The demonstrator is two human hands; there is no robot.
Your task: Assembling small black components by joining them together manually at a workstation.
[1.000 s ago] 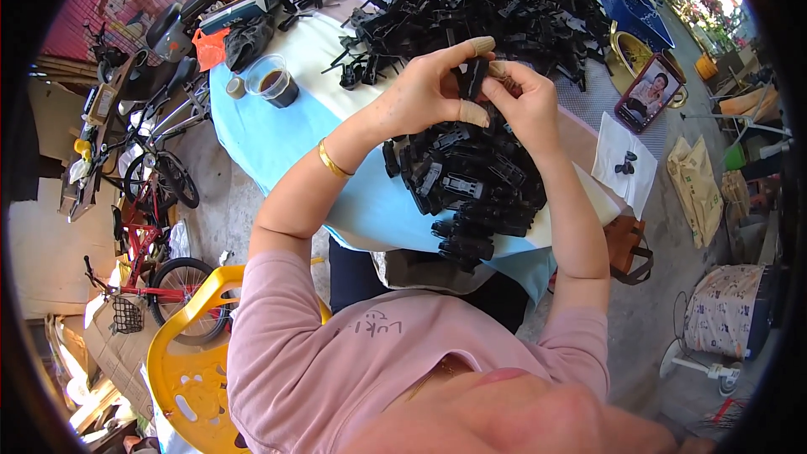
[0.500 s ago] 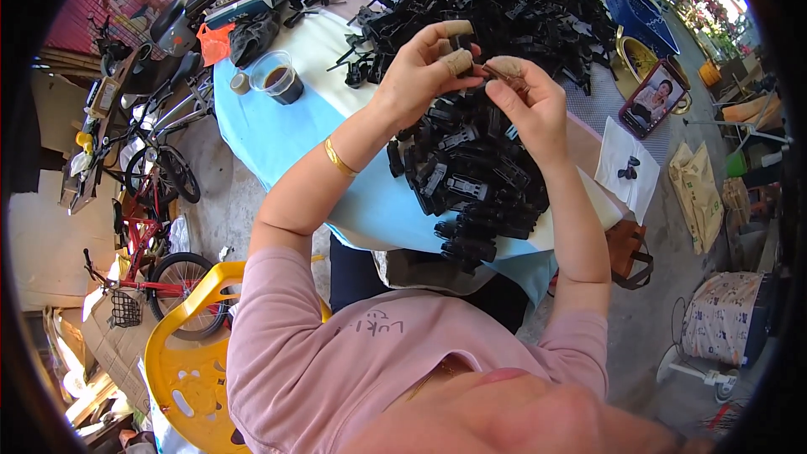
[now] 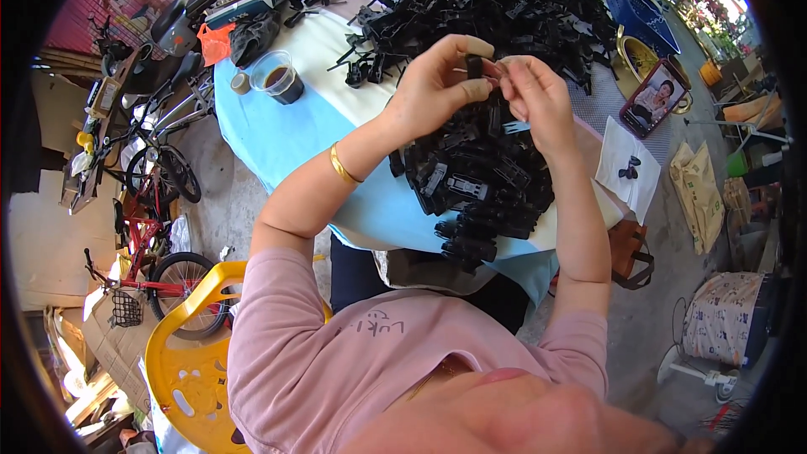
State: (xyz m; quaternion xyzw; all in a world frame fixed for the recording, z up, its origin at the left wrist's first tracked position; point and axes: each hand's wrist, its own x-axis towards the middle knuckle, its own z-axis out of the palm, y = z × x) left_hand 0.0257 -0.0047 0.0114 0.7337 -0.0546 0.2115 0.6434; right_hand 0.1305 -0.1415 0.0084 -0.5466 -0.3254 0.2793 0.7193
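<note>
Above the table, my left hand (image 3: 430,91) is closed on a small black plastic part (image 3: 474,66), held upright between thumb and fingers. Tan coverings wrap some fingertips. Close against it, my right hand (image 3: 540,102) has its fingertips pinched together beside the part; whatever they grip is too small to make out. Below both hands lies a near pile of black plastic parts (image 3: 479,170), some lined up in rows toward the table's front edge. A light blue piece (image 3: 515,127) shows just under my right hand. Farther back spreads a large heap of similar black parts (image 3: 471,0).
A clear cup of dark liquid (image 3: 282,80) stands on the blue-and-white tablecloth (image 3: 252,130) at left. At right are a propped phone (image 3: 654,99), a white sheet with small black pieces (image 3: 620,183), and a blue basket (image 3: 643,21). A yellow chair (image 3: 181,361) is at lower left.
My left hand has turned, bringing the black part more upright. My right hand has shifted slightly right, its fingers now drawn into a tighter pinch. The piles look the same.
</note>
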